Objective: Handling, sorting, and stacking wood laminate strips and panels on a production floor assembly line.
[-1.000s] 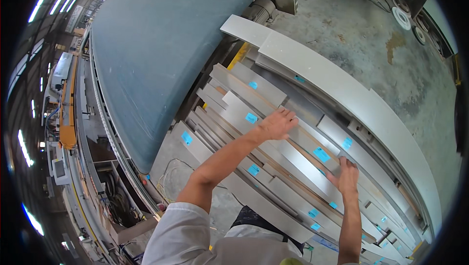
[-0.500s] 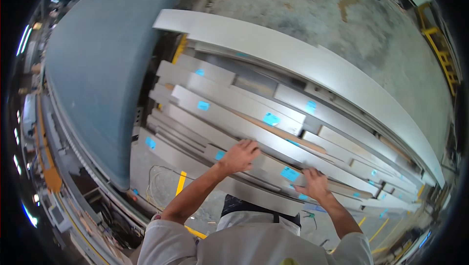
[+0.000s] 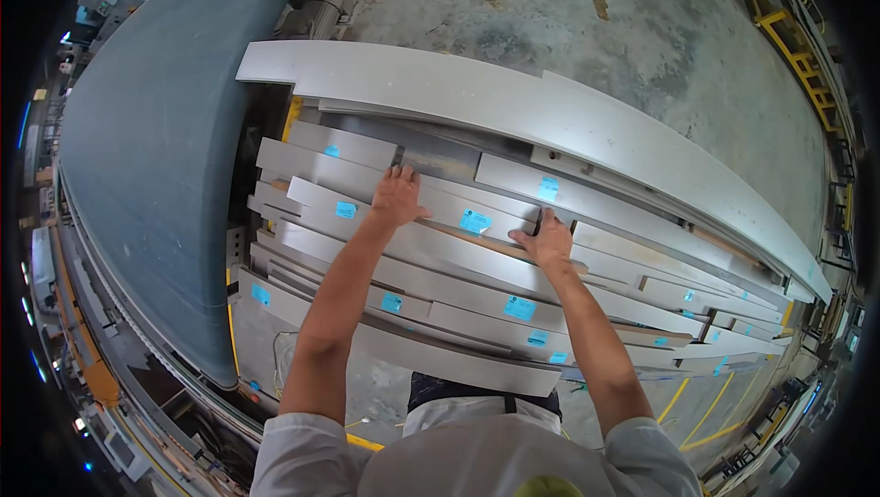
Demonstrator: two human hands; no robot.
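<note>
One grey board (image 3: pixel 446 203) lies under two hands, amid at least eight other boards. The left hand (image 3: pixel 397 196) has its fingers close together, thumb apart; the right hand (image 3: pixel 548 242) is at the board's right end, thumb and forefinger apart. I cannot tell whether either grips. At least nine blue labels (image 3: pixel 520 307) show. Beyond the left hand, a gap opens between two board ends; one long pale panel (image 3: pixel 412 80) edges the far side, concrete floor (image 3: pixel 477 16) past it.
</note>
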